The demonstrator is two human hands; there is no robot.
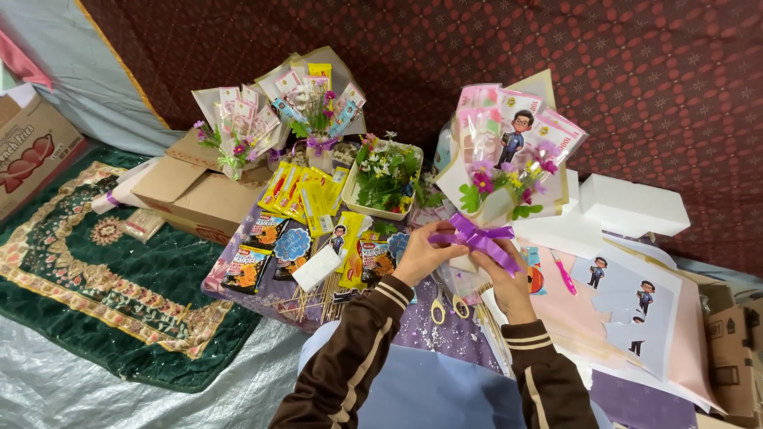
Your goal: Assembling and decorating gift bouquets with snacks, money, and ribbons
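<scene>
Two finished bouquets (pixel 270 119) stand on a cardboard box (pixel 195 191) at left, snack packets (pixel 298 214) spread beside them. At centre, the left hand (pixel 421 254) and right hand (pixel 505 282) pinch a purple ribbon bow (pixel 477 237) — steadying it against the wrapped bouquet (pixel 509 151) upright between them.

Maroon patterned wall cloth (pixel 556 48), green rug (pixel 95 270)

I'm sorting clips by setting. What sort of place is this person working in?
Probably a home craft spot on the floor, used for making gift bouquets. Both hands tie a purple ribbon on a bouquet; finished bouquets, snack packets, scissors and cardboard boxes lie around a patterned rug.
</scene>
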